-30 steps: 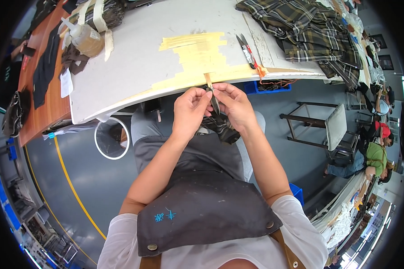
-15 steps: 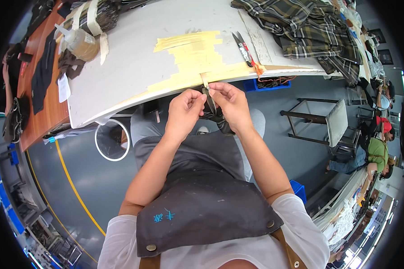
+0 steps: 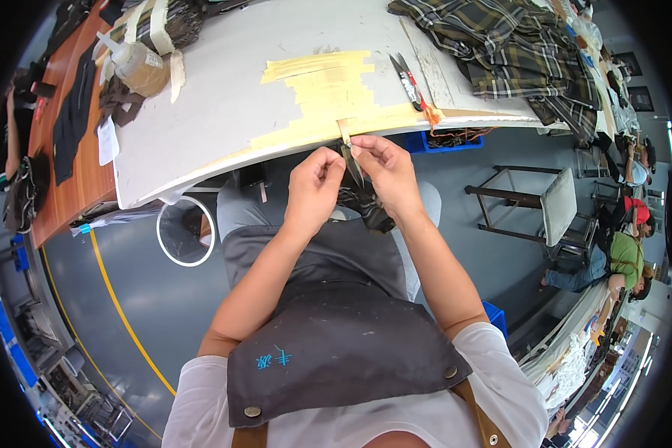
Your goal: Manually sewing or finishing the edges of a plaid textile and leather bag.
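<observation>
At the table's near edge, both my hands pinch the dark fabric piece (image 3: 359, 196), which hangs down below them in folds. A narrow tan strip (image 3: 344, 128) sticks out over the edge between them, its lower end meeting the cloth. My left hand (image 3: 315, 187) has thumb and forefinger pressed together on the cloth's left side. On the other side my right hand (image 3: 387, 170) grips close to the strip's end, its thumb bent over the cloth. The fingertips partly hide where cloth and strip meet.
Yellow tape (image 3: 321, 89) covers the tabletop ahead. Red-handled thread snips (image 3: 411, 84) lie to its right, near plaid garments (image 3: 493, 48). A glue bottle (image 3: 140, 69) stands at the left. Below are a white-rimmed bin (image 3: 186, 261), a blue crate (image 3: 444, 143) and a stool (image 3: 556, 205).
My left hand has shifted slightly right and the hands are a little closer together. More of the dark fabric shows hanging below them.
</observation>
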Demonstrator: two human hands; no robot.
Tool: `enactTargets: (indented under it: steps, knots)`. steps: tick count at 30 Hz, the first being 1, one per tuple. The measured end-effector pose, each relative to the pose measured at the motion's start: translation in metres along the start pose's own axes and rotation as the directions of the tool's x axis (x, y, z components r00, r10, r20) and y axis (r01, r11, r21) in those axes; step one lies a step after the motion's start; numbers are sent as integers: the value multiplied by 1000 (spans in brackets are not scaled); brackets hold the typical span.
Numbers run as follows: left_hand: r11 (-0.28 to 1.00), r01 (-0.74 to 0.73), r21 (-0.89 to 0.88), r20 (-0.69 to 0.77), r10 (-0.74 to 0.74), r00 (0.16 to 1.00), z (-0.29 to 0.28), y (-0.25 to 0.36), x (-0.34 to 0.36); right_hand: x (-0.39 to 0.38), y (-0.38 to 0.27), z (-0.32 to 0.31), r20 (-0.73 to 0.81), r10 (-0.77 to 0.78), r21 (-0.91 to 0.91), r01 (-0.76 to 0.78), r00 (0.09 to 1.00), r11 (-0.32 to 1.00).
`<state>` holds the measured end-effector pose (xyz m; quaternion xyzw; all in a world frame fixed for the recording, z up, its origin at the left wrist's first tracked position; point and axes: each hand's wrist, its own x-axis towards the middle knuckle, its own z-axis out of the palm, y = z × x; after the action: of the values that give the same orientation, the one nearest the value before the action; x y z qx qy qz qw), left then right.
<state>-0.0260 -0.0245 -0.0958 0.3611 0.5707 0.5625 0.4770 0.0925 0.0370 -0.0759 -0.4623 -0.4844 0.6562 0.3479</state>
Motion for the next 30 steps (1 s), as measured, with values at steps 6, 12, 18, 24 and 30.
enactTargets:
  steps: [6, 12, 18, 24, 30]
  knots:
    - [998, 63, 9, -16, -63, 998, 4, 8, -3, 0, 3, -2, -12, -2, -8, 2, 1000, 1000]
    - [1000, -3, -23, 30, 4, 1000, 4, 4, -2, 0, 3, 1, -33, -64, -62, 62, 997, 996]
    - [920, 222, -323, 64, -212, 975, 7, 2, -4, 0, 3, 2, -16, -62, -34, 61, 998, 998]
    - [996, 76, -51, -24, -77, 997, 9, 5, 4, 1, 0, -4, 22, 7, 17, -7, 1000, 1000]
    - [941, 187, -280, 21, -189, 982, 10, 6, 3, 4, 4, 7, 0, -21, 19, 21, 1000, 1000]
